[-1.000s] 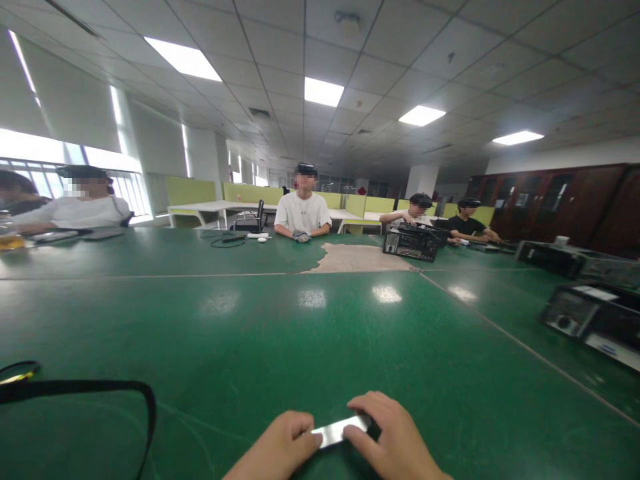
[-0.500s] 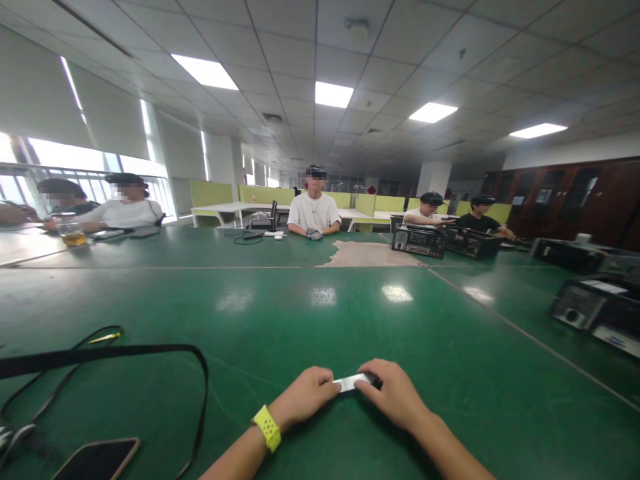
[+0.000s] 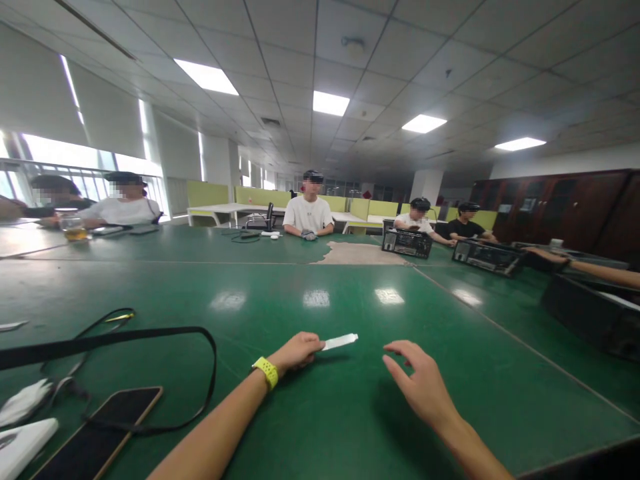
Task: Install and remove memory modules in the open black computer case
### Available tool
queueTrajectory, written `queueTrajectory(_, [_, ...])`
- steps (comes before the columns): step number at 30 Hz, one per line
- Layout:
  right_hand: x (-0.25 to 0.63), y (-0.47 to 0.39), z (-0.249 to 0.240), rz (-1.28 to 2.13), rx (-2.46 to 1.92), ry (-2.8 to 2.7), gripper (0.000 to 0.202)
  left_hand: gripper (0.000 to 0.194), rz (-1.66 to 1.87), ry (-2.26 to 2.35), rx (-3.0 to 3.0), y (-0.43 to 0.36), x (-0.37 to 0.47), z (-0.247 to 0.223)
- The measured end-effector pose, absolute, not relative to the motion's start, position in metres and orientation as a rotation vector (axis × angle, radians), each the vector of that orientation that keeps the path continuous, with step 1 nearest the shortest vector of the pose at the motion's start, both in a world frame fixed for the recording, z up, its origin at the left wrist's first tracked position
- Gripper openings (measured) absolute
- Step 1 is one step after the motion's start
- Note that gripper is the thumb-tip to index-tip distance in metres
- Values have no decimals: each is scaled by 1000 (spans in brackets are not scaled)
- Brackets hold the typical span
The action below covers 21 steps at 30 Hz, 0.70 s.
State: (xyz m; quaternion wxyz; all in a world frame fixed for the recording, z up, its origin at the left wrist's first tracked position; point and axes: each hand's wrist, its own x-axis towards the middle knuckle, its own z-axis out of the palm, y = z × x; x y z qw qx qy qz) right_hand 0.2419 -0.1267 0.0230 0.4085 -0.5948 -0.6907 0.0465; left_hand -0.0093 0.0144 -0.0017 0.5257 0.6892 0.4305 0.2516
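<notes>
My left hand [image 3: 300, 349], with a yellow-green watch strap at its wrist, is closed on one end of a thin white strip [image 3: 341, 342]. The strip points right, just above the green tabletop [image 3: 310, 400], and its free end looks narrow and uneven. What it is made of I cannot tell. My right hand [image 3: 414, 373] is apart from the strip, to its right. Its thumb and fingers are spread and curved, with nothing between them.
A phone [image 3: 107, 427], a black strap [image 3: 165, 330] and a white box [image 3: 25, 447] lie at lower left. Black equipment cases [image 3: 595, 313] stand at right, where another person's arm [image 3: 595, 267] reaches in. Across the table sits a person [image 3: 309, 213]; others sit at both sides.
My right hand has let go of the white strip and moved right, its fingers opening. My left hand has moved left and away from me with the strip. The view has shifted slightly.
</notes>
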Motion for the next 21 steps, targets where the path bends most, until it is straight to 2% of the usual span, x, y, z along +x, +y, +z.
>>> queueTrajectory(3, [258,-159,41,-36,-1414,-1718,19,41,849,1100,1531,21,-17,3])
queueTrajectory(7, [290,-188,61,-435,-1214,-1577,11,35,1263,1243,1316,40,-35,9])
queueTrajectory(13, [329,-178,66,-884,-1073,-1267,6,19,1675,1448,1118,67,-66,30])
queueTrajectory(17, [328,-129,68,-946,-1201,-1439,24,16,1810,1488,1227,71,-70,53])
queueTrajectory(21, [332,-52,82,-863,-1737,-1589,49,15,1816,1463,1388,65,-58,72])
